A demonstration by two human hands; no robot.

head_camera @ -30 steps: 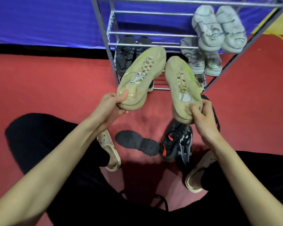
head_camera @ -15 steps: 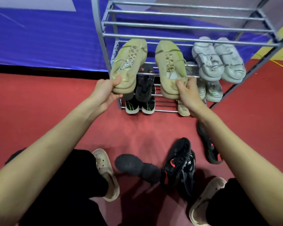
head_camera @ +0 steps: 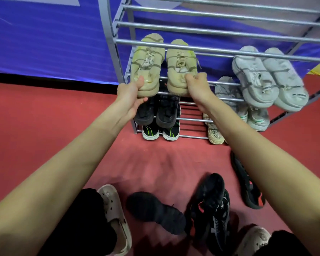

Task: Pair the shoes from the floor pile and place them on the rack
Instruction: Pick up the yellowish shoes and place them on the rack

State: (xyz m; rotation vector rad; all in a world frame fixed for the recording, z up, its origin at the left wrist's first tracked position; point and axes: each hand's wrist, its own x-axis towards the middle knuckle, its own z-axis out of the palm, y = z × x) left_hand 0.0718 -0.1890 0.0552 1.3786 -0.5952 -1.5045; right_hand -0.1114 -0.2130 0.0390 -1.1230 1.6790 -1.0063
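Head view: left hand (head_camera: pixel 130 93) and right hand (head_camera: pixel 198 85) each grip 1 soft, light beige knit sneaker (head_camera: pixel 148 65) by its padded heel, toes on the metal rack (head_camera: pixel 211 50).

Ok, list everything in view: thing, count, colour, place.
rack: one, grey metal, against the blue backdrop
tan sneakers: two, held at the rack's second tier, left
pale grey sneakers: two, same tier, right
black shoes: two, on a lower tier, left
black floor shoes: several, on the red floor
left hand: grips left tan sneaker's heel
right hand: grips right tan sneaker's heel
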